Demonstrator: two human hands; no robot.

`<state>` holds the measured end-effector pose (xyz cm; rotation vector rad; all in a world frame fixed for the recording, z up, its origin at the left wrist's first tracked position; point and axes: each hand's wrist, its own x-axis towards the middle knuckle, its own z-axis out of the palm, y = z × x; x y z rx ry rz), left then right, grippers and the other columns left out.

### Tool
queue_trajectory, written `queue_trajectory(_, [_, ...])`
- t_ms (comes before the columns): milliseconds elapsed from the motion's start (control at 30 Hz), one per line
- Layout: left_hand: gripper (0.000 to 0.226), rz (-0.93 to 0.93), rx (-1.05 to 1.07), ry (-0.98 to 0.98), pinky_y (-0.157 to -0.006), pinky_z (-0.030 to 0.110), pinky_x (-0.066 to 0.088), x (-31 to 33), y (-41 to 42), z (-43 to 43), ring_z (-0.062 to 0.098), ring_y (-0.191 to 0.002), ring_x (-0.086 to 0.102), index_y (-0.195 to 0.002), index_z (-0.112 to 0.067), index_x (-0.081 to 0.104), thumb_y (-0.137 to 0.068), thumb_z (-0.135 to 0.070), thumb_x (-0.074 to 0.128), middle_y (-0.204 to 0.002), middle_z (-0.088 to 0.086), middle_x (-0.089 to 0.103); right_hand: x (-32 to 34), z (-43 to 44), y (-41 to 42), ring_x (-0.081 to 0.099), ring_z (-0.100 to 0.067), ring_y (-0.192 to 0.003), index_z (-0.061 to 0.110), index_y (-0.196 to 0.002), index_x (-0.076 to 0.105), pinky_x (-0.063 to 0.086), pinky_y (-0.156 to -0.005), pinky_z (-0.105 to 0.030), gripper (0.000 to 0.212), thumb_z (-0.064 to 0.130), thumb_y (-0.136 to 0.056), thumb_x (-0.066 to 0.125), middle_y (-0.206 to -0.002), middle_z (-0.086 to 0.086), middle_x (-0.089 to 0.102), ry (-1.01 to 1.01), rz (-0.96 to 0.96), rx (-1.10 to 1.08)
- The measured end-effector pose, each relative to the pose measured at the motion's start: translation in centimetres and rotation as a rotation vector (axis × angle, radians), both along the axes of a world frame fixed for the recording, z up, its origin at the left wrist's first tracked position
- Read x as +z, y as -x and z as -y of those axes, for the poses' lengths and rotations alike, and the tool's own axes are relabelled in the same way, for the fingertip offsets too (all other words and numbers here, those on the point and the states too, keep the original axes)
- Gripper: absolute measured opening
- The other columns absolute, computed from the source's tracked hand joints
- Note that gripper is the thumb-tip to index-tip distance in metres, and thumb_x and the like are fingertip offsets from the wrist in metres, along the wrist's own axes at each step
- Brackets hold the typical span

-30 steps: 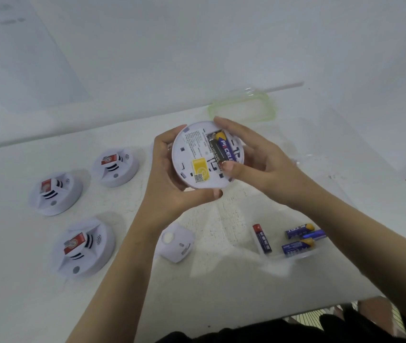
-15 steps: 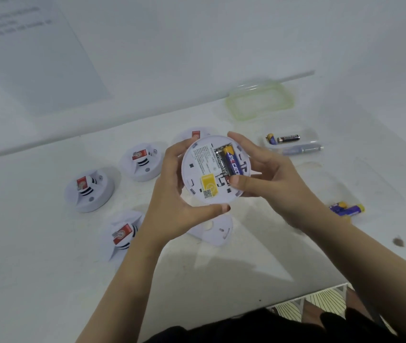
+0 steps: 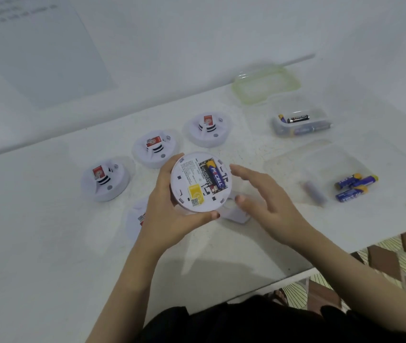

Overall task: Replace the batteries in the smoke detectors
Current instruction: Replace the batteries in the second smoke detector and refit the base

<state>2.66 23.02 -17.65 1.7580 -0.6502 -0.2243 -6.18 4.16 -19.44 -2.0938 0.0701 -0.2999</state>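
Left hand (image 3: pixel 169 214) grips one smoke detector (image 3: pixel 192 184) above the table (image 3: pixel 48 231), back side up, two batteries (image 3: pixel 213 177) seated inside. Right hand (image 3: pixel 263 201) hangs loose beside it, holding nothing. Four other detectors (image 3: pixel 105 179) lie on the table, one half hidden. Three loose blue batteries (image 3: pixel 354 185) lie to the right.

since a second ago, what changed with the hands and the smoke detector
The right hand let go: thumb off the battery, fingers off the rim of the smoke detector; it now hovers open just right of it. The left hand still grips the detector, back up, battery seated in its open compartment.
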Motion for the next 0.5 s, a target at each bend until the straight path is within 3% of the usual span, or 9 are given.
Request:
queue_trajectory(100, [0.097,0.022,-0.021,-0.028,-0.09,0.014,0.047,0.0,-0.2,-0.9,-0.001,-0.122,0.051,-0.134,-0.033,0.037,-0.051,-0.035,0.087,-0.126,-0.03,0.053,-1.8,-0.1,0.4,0.044,-0.019,-0.121,0.018,-0.141,0.039,0.029,-0.1,-0.033,0.077,0.062,-0.078,0.044,-0.131,0.003,0.053,0.558,-0.04,-0.033])
queue_trajectory(233, [0.097,0.01,-0.048,-0.021,-0.09,0.016,0.05,0.0,-0.3,-1.4,-0.001,-0.122,0.051,-0.134,-0.032,0.036,-0.051,-0.034,0.086,-0.125,-0.03,0.052,-2.4,-0.5,0.6,0.055,-0.022,-0.1,0.016,-0.14,0.04,0.03,-0.087,-0.028,0.075,0.056,-0.078,0.052,-0.106,0.0,0.063,0.595,-0.01,-0.076])
queue_trajectory(333, [0.095,0.0,-0.062,0.002,-0.09,0.017,0.05,-0.2,-0.2,-1.2,0.003,-0.123,0.051,-0.132,-0.036,0.038,-0.051,-0.033,0.087,-0.128,-0.025,0.053,-1.8,-0.4,0.8,0.054,-0.014,-0.095,0.018,-0.14,0.04,0.033,-0.084,-0.023,0.077,0.051,-0.075,0.062,-0.106,0.003,0.061,0.398,-0.034,-0.208])
queue_trajectory(433, [0.096,-0.028,-0.096,0.02,-0.092,0.021,0.05,-0.5,-0.1,-1.1,0.007,-0.125,0.051,-0.134,-0.032,0.039,-0.051,-0.03,0.087,-0.131,-0.017,0.052,-1.2,-0.2,1.2,0.056,-0.008,-0.093,0.022,-0.137,0.044,0.044,-0.078,-0.016,0.068,0.04,-0.077,0.072,-0.106,0.009,0.059,-0.022,-0.057,-0.417])
queue_trajectory(500, [0.097,-0.057,-0.134,0.009,-0.092,0.022,0.051,-0.7,0.0,-0.9,0.006,-0.125,0.051,-0.135,-0.028,0.039,-0.051,-0.028,0.087,-0.132,-0.016,0.052,-0.8,0.0,1.4,0.059,-0.008,-0.093,0.021,-0.133,0.049,0.051,-0.081,-0.021,0.06,0.029,-0.079,0.074,-0.105,0.008,0.062,-0.282,-0.029,-0.461])
